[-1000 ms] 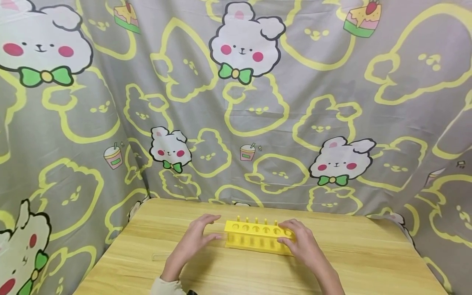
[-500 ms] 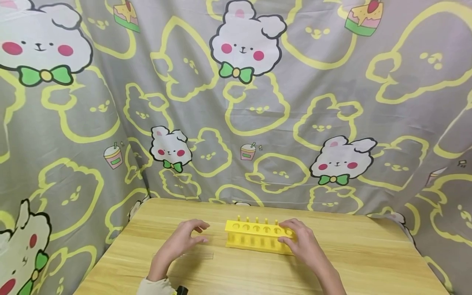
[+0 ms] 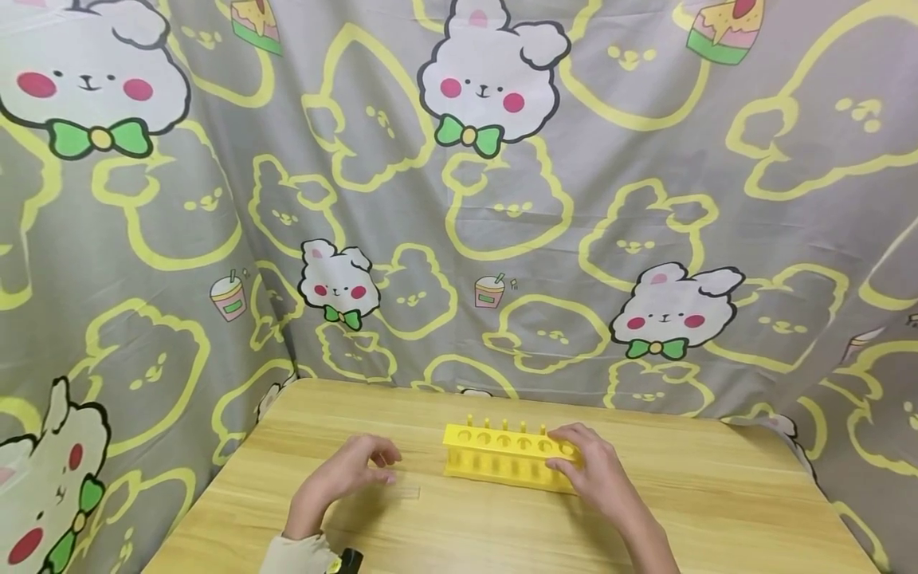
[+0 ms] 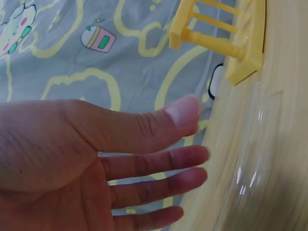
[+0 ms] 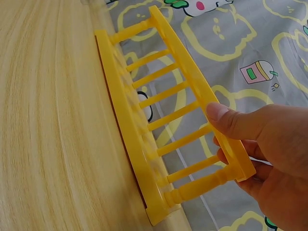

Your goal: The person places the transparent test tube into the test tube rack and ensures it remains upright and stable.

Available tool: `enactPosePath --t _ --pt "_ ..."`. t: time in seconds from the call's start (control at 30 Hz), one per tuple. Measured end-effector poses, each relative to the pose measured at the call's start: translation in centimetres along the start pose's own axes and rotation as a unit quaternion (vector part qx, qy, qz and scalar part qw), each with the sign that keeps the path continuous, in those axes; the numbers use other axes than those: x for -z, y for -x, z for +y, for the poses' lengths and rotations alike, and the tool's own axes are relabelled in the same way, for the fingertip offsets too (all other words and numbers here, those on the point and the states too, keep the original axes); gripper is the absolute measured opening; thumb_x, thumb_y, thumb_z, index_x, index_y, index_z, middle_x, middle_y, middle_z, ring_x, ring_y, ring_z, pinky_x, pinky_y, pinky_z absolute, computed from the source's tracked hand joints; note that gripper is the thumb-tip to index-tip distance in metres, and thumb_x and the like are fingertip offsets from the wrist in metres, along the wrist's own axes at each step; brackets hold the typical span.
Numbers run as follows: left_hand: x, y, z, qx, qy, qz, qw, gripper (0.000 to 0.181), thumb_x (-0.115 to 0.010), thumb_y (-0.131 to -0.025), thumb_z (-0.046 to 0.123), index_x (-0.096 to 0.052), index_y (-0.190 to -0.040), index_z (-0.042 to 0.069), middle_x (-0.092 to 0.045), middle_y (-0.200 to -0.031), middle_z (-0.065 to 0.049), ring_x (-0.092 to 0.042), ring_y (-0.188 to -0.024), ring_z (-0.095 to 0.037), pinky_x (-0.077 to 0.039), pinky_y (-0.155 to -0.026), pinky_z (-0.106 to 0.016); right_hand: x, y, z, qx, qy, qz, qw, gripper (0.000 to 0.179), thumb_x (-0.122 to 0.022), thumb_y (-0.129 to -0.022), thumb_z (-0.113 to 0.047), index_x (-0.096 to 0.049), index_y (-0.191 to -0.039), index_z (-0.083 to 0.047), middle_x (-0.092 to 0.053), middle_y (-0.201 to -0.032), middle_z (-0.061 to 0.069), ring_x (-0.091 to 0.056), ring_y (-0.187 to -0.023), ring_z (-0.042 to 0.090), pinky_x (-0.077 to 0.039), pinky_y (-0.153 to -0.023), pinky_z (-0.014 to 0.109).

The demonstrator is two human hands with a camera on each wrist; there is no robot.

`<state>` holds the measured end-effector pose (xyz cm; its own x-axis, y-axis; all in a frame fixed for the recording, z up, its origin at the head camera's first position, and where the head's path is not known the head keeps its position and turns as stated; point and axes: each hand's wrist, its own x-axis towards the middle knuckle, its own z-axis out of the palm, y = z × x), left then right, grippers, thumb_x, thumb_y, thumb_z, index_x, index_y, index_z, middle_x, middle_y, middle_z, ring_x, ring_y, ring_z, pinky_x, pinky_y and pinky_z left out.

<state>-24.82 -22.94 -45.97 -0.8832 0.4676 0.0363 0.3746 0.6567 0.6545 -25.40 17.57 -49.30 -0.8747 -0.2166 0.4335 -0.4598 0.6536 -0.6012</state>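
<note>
A yellow test tube rack (image 3: 502, 462) stands on the wooden table, with a row of round holes along its top and thin pegs rising behind them. My right hand (image 3: 598, 474) grips the rack's right end; in the right wrist view the thumb (image 5: 231, 120) lies on the top plate and the other fingers reach beneath it. To the rack's left, my left hand (image 3: 351, 472) hovers with nothing in it, fingers apart from the thumb. Below it lies a clear test tube (image 4: 252, 144) on the table, partly hidden by that hand in the head view.
The wooden table (image 3: 717, 510) reaches back to a grey curtain (image 3: 402, 359) printed with rabbits and yellow outlines. The curtain also hangs along the left and right sides. A dark object (image 3: 350, 560) sits at the left sleeve (image 3: 297, 556).
My left hand has moved left and toward me, away from the rack, to above the clear test tube. The right hand keeps its hold on the rack. The head view has shifted slightly.
</note>
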Motion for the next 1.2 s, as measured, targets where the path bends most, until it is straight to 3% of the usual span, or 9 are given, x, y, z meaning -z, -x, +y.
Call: enactPosePath --t 0.1,0.27,0.4,0.67,0.9,1.2 --pt "0.0 0.1 -0.2 0.012 -0.01 -0.007 0.9999 0.028 -0.083 -0.082 0.003 -0.072 -0.107 -0.004 -0.071 -0.1 -0.014 -0.063 -0.09 -0.034 -0.055 -0.075 -0.034 0.0 0.0 0.0 0.001 0.0 0.0 1.0 0.04 -0.087 -0.08 -0.007 -0.073 -0.117 -0.004 -0.07 -0.114 0.004 -0.067 -0.111 0.029 -0.057 -0.095 0.045" --pt "-0.1 0.3 -0.6 0.032 -0.034 -0.013 0.9988 0.029 -0.085 -0.078 0.0 -0.073 -0.104 -0.002 -0.069 -0.096 -0.011 -0.063 -0.087 -0.03 -0.055 -0.075 -0.038 0.0 0.0 0.0 0.0 -0.002 0.001 1.0 0.04 -0.088 -0.079 -0.006 -0.073 -0.116 -0.004 -0.07 -0.114 0.004 -0.067 -0.11 0.029 -0.057 -0.094 0.044" --pt "-0.4 0.3 -0.9 0.034 -0.051 -0.011 0.9981 0.028 -0.086 -0.075 -0.004 -0.073 -0.099 -0.001 -0.069 -0.092 -0.009 -0.063 -0.085 -0.028 -0.056 -0.075 -0.04 0.0 0.0 0.0 -0.001 -0.001 0.001 1.0 0.04 -0.088 -0.079 -0.007 -0.073 -0.116 -0.004 -0.07 -0.114 0.004 -0.067 -0.11 0.029 -0.057 -0.095 0.045" --pt "-0.8 0.3 -1.4 0.028 -0.048 -0.006 0.9984 0.027 -0.087 -0.069 -0.007 -0.073 -0.091 0.001 -0.063 -0.082 -0.007 -0.055 -0.076 -0.022 -0.047 -0.065 -0.028 0.0 0.0 0.0 -0.01 0.0 -0.002 1.0 0.04 -0.087 -0.08 -0.007 -0.073 -0.116 -0.005 -0.069 -0.115 0.004 -0.067 -0.111 0.03 -0.056 -0.095 0.045" --pt "-1.4 0.1 -1.7 0.034 -0.065 -0.001 0.9973 0.033 -0.085 -0.061 -0.012 -0.07 -0.086 0.005 -0.057 -0.076 -0.005 -0.046 -0.07 -0.013 -0.041 -0.062 -0.026 0.0 -0.1 0.0 -0.005 -0.002 0.0 1.0 0.04 -0.087 -0.079 -0.006 -0.074 -0.116 -0.004 -0.07 -0.114 0.003 -0.067 -0.11 0.029 -0.057 -0.094 0.045" --pt "-1.9 -0.1 -1.6 0.044 -0.082 0.003 0.9956 0.039 -0.078 -0.056 -0.02 -0.065 -0.081 0.007 -0.052 -0.077 -0.004 -0.045 -0.074 -0.018 -0.04 -0.065 -0.031 0.0 -0.1 -0.1 -0.014 -0.002 -0.004 0.9999 0.039 -0.087 -0.079 -0.007 -0.074 -0.116 -0.005 -0.069 -0.115 0.003 -0.067 -0.111 0.029 -0.056 -0.095 0.045"
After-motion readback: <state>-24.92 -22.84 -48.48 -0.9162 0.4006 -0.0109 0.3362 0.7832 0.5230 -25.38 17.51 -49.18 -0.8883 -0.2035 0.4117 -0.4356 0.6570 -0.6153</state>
